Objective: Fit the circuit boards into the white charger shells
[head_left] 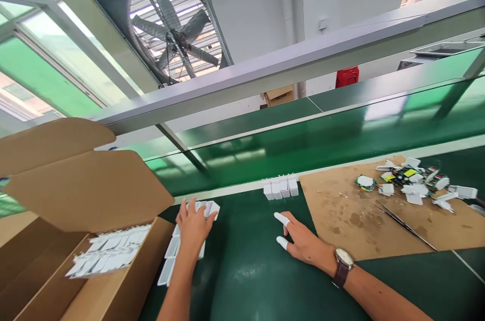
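My left hand (194, 227) lies on a row of white plastic housings (171, 255) on the green bench, its fingers curled over the far end of the row. To its right, my right hand (299, 240) rests flat on the green surface with fingers stretched out, two of them in white finger cots, and holds nothing. A watch (343, 264) is on that wrist. A small cluster of white housings (281, 188) stands upright just beyond the right hand.
An open cardboard box (76, 199) with several white parts (109, 253) sits at the left. A brown cardboard mat (341, 210) at right carries circuit boards and white parts (413, 179) and tweezers (401, 224). A green conveyor belt (303, 144) runs behind; a large wall fan (174, 33) hangs above.
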`<state>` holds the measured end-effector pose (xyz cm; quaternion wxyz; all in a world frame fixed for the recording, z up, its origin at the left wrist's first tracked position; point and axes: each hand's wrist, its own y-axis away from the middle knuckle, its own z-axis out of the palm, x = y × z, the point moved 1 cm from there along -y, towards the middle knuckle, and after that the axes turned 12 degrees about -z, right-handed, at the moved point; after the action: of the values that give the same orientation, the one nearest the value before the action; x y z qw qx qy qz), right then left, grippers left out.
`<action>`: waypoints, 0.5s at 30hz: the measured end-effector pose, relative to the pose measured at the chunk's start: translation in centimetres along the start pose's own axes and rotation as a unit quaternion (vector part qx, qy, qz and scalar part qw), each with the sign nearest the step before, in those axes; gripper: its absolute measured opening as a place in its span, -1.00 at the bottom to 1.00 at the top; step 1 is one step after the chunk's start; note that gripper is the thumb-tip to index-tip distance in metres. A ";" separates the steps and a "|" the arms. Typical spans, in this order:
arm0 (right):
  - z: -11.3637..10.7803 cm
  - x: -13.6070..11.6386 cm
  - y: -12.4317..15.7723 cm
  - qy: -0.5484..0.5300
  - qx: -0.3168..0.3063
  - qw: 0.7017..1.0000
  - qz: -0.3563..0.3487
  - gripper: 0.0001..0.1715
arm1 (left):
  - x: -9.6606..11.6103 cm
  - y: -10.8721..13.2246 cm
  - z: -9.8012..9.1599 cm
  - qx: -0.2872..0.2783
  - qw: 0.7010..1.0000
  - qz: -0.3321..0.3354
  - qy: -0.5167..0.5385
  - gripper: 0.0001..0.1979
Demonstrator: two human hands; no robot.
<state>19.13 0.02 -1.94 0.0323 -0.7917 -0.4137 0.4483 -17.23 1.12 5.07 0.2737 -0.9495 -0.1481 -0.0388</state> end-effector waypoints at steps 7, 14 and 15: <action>-0.8 -0.8 -0.3 0.017 -0.025 1.000 0.003 -0.44 | 5.0 1.4 2.5 -0.046 0.987 0.109 0.104 -0.66; -10.4 0.1 1.3 0.267 -0.030 0.958 0.104 -0.48 | 10.9 4.1 2.7 -0.183 0.937 0.172 0.244 -0.56; -12.4 0.7 2.0 0.290 -0.015 0.947 0.136 -0.51 | 11.0 4.5 2.7 -0.194 0.930 0.169 0.262 -0.54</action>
<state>29.74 3.16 4.11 0.0780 -0.9368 -0.2813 0.1930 -5.45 1.83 2.19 0.1154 -0.9511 0.1023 -0.2677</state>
